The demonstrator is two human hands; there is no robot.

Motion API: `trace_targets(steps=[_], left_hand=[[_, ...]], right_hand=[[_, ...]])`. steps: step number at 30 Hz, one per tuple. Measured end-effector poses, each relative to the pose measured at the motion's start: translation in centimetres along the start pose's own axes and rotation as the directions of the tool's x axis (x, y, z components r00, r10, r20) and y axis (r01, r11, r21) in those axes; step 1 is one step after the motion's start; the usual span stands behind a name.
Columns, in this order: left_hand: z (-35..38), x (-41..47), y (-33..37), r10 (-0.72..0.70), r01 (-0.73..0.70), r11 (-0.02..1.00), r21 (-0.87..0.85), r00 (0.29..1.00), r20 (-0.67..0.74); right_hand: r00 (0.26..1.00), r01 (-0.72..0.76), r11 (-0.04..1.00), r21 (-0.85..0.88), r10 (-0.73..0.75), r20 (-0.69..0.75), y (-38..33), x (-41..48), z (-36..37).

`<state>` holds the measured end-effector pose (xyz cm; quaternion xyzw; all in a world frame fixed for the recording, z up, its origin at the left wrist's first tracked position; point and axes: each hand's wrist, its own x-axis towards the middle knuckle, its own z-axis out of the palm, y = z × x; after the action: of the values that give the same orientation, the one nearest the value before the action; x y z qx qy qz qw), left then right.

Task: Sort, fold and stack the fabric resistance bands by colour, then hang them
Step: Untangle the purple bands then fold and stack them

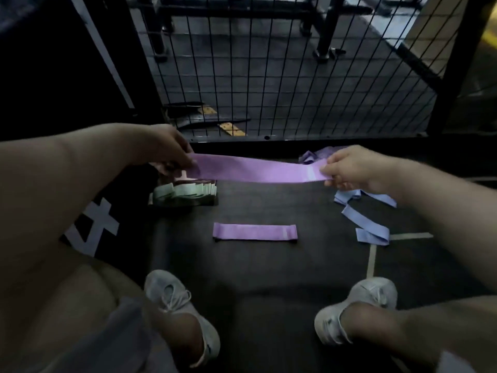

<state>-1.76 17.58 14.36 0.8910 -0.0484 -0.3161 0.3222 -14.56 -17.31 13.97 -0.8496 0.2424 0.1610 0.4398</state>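
Held band: a pink-purple fabric band (252,169), flat and woven, stretched level between both hands above the floor; a paler stitched seam strip crosses it near its right end.
Left hand: the left hand (166,148) pinches the band's left end, fingers closed over the top edge and thumb beneath.
Right hand: the right hand (349,168) grips the band's right end just beyond the seam, fingers curled around the cloth.
Folded band: a second pink-purple band (255,232) lies flat on the floor below the held one, a long rectangle with squared ends and the same pale seam near its right end.
Green stack: a stack of pale green bands (185,193) stands on the floor beside the left forearm, folded edges fanned like layered pages, with darker layers beneath; finer detail is blurred.
Blue bands: loose light blue bands (368,227) lie unfolded and twisted on the floor under and below the right hand, overlapping in soft loops.
Lilac heap: a crumpled heap of lilac bands (314,156) sits behind the right hand, close to the fence base.
Floor: dark matte rubber mat (269,267) with pale tape lines at right.
Fence: black wire-mesh panel (269,76) of square cells, upright behind the work area.
Shoes: two pale grey knit shoes (180,310), laced, planted apart on the mat.
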Motion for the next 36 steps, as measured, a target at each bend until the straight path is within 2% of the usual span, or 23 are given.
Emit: trace_targets(steps=[2, 9, 14, 17, 22, 27, 32, 36], left_hand=[[1.3, 2.2, -0.5, -0.061, 0.058, 0.996, -0.063, 0.996, -0.058], [10.9, 9.2, -3.4, -0.295, 0.283, 0.934, -0.218, 0.955, -0.027], [15.7, 13.5, -6.5, -0.429, 0.413, 0.875, -0.252, 0.903, -0.009], [17.8, 15.6, -8.4, -0.459, 0.436, 0.865, -0.248, 0.888, -0.037], [20.6, 17.5, -11.2, -0.55, 0.541, 0.805, -0.242, 0.834, 0.034], [22.5, 18.3, -13.7, -0.492, 0.495, 0.869, -0.02, 0.858, -0.15], [23.4, 18.5, -14.1, -0.435, 0.453, 0.891, 0.027, 0.87, -0.232], [24.1, 18.6, -14.0, -0.391, 0.442, 0.883, 0.159, 0.878, -0.275]], right_hand=[[0.998, -0.055, 0.998, -0.033, 0.054, -0.025, 2.1, 2.9, 1.9], [0.956, -0.245, 0.966, 0.083, 0.255, -0.143, 9.9, 10.3, 8.7], [0.953, -0.255, 0.967, -0.022, 0.248, -0.176, 14.1, 13.7, 13.2], [0.945, -0.283, 0.958, -0.054, 0.268, -0.189, 15.9, 15.1, 14.7], [0.94, -0.311, 0.947, -0.083, 0.293, -0.173, 18.3, 16.4, 16.4], [0.942, -0.315, 0.944, -0.097, 0.298, -0.151, 19.8, 16.9, 18.0], [0.944, -0.279, 0.957, -0.085, 0.257, -0.21, 20.2, 17.1, 19.2], [0.949, -0.275, 0.94, -0.204, 0.231, -0.217, 20.4, 17.0, 19.6]])
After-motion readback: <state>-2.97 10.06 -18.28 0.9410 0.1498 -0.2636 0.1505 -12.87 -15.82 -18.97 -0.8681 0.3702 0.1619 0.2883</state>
